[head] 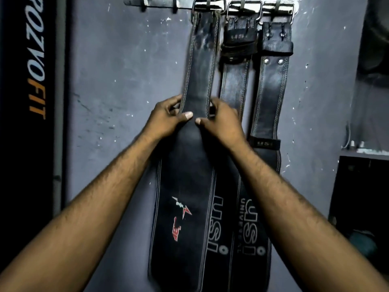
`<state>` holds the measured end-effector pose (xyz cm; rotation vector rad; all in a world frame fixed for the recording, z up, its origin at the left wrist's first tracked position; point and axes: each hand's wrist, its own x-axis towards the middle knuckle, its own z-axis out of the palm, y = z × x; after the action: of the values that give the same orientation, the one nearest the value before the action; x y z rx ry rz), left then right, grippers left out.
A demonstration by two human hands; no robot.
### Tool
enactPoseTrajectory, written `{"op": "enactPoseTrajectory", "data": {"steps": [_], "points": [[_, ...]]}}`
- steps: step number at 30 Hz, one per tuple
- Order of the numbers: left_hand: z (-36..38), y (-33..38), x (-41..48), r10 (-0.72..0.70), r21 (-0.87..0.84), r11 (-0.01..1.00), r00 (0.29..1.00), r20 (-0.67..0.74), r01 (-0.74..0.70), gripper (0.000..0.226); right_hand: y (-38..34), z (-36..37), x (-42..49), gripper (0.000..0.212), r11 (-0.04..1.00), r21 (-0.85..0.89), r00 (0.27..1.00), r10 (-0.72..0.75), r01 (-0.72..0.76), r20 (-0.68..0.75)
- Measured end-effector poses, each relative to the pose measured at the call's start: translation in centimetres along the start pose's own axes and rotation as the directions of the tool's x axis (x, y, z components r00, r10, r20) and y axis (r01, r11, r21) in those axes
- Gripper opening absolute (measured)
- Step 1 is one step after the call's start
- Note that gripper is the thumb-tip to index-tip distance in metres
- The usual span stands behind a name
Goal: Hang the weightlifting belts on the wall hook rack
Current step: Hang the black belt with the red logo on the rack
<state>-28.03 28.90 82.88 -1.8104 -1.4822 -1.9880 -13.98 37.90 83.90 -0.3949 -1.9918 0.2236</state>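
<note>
Three black leather weightlifting belts hang side by side from the metal hook rack (160,4) at the top of the grey wall. The left belt (200,66), with a red and white logo low down, hangs by its buckle from a hook. My left hand (166,119) grips its left edge at mid-height, thumb across the front. My right hand (221,121) grips its right edge, thumb on the front. The middle belt (233,85) and the right belt (271,98) hang behind my right hand, both marked USI.
Two bare hooks stick out on the rack's left end (174,7). A black upright with orange lettering (35,81) stands at the far left. A dark cabinet (362,197) with a shelf edge sits at the right. The wall between upright and belts is bare.
</note>
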Motion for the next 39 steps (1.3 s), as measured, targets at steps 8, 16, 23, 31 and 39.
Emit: {"op": "enactPoseTrajectory", "data": {"steps": [8,16,23,31,39], "points": [[-0.8,-4.1,-6.1,-0.238,-0.21,0.945,0.967,0.086,0.251,0.052,4.4,1.0,-5.5,0.046,0.905,0.282,0.908,0.203,-0.317,0.367],[1.2,-4.3,-6.9,-0.245,-0.216,0.952,0.964,-0.102,0.219,0.046,4.1,2.0,-7.6,0.037,0.948,0.147,0.958,0.273,-0.283,0.086],[1.8,-6.8,-10.7,-0.341,-0.191,0.929,0.934,-0.103,0.318,0.035,4.6,3.4,-12.6,0.065,0.882,0.162,0.878,0.389,-0.442,0.278],[1.8,-9.6,-14.4,-0.448,-0.095,0.888,0.893,0.044,0.45,0.043,5.1,4.7,-15.1,0.067,0.87,0.134,0.859,0.424,-0.474,0.285],[2.1,-11.1,-16.6,-0.463,-0.101,0.878,0.883,0.076,0.468,0.052,6.0,5.4,-18.1,0.075,0.88,0.082,0.857,0.429,-0.468,0.287]]}}
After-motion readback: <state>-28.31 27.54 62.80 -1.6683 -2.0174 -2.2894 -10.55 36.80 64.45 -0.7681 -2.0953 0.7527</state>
